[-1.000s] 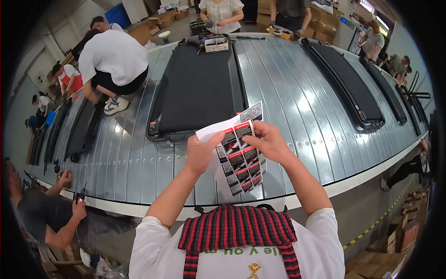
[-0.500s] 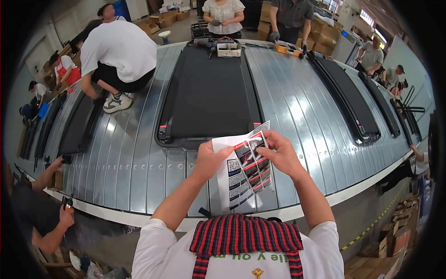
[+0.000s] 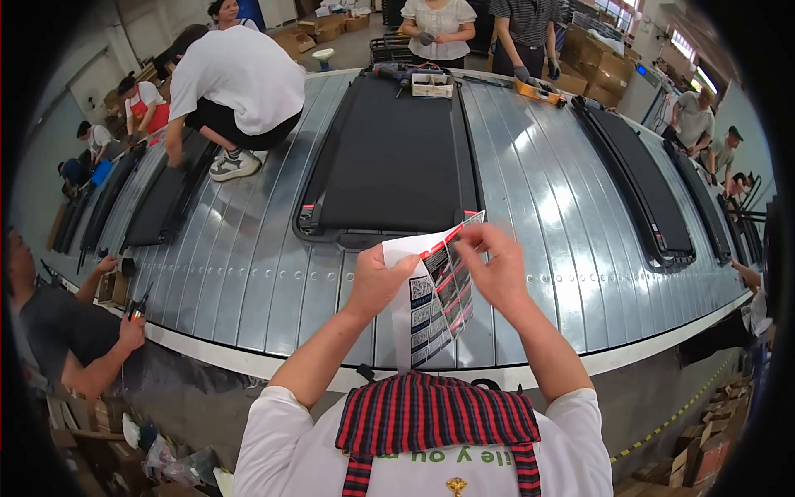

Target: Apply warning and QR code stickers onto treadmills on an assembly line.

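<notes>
Over the table's near edge, my left hand (image 3: 379,280) grips a bent sheet of stickers (image 3: 424,319) by its upper left part, thumb in front. White backing shows beside its rows of black, red and white labels with square codes. My right hand (image 3: 497,263) is at the sheet's upper right edge, thumb and fingers bent together in a pinch there; its fingertips are partly hidden. Just beyond the sheet lies a long black panel in a dark frame (image 3: 389,157), with small red labels at its near corners. Neither hand touches the panel.
The ribbed metal table (image 3: 530,207) carries more black panels (image 3: 638,178) to the right. A person in white (image 3: 244,87) crouches on it at left. A power drill (image 3: 396,74) and a parts box (image 3: 431,85) sit at the far end. Another person at left holds an orange-black tool (image 3: 137,308).
My right thumb and fingers have shifted at the sheet's upper right edge, and the sheet is turned and bent more. The view has shifted slightly; the person at left has raised the tool.
</notes>
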Demonstrator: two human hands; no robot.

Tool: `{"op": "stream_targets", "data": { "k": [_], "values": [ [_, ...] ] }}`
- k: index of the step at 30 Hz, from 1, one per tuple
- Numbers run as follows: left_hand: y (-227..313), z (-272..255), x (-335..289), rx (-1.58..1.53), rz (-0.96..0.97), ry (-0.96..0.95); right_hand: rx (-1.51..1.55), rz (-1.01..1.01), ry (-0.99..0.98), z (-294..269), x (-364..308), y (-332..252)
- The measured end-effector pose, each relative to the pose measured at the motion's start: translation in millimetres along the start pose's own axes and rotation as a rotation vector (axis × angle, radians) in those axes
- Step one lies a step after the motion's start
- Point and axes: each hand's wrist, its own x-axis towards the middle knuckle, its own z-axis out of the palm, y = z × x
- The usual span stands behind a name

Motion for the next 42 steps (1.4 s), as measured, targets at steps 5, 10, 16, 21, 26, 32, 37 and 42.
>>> {"op": "stream_targets", "data": {
  "k": [5, 10, 16, 21, 26, 32, 37, 42],
  "values": [
    [-1.0, 6.4, -5.4, 0.158, 0.057, 0.048, 0.265, 0.065, -0.127, 11.1, -8.7, -19.1],
    [5.1, 10.3, -11.0, 0.294, 0.083, 0.049, 0.233, 0.045, -0.142, 13.6, -11.9, -11.8],
    [6.3, 8.2, -13.2, 0.481, 0.185, 0.026, 0.248, 0.041, -0.194, 14.9, -9.1, -13.7],
    [9.0, 2.5, -16.5, 0.609, 0.281, 0.019, 0.224, 0.015, -0.23, 24.6, -9.0, -5.6],
    [8.0, -10.0, -19.0, 0.561, 0.211, 0.049, 0.48, 0.06, -0.344, 33.7, -6.9, -8.7],
    [3.8, -25.4, -18.7, 0.242, 0.136, 0.094, 0.831, 0.293, -0.257, 50.1, -6.8, -7.3],
    [0.8, -18.5, -23.7, -0.048, 0.1, 0.18, 0.808, 0.29, -0.103, 70.2, -13.1, -25.3],
    [-14.5, -40.3, -23.4, 0.012, 0.0, 0.253, 0.748, 0.264, -0.127, 87.3, -18.9, -29.0]
  ]
}}
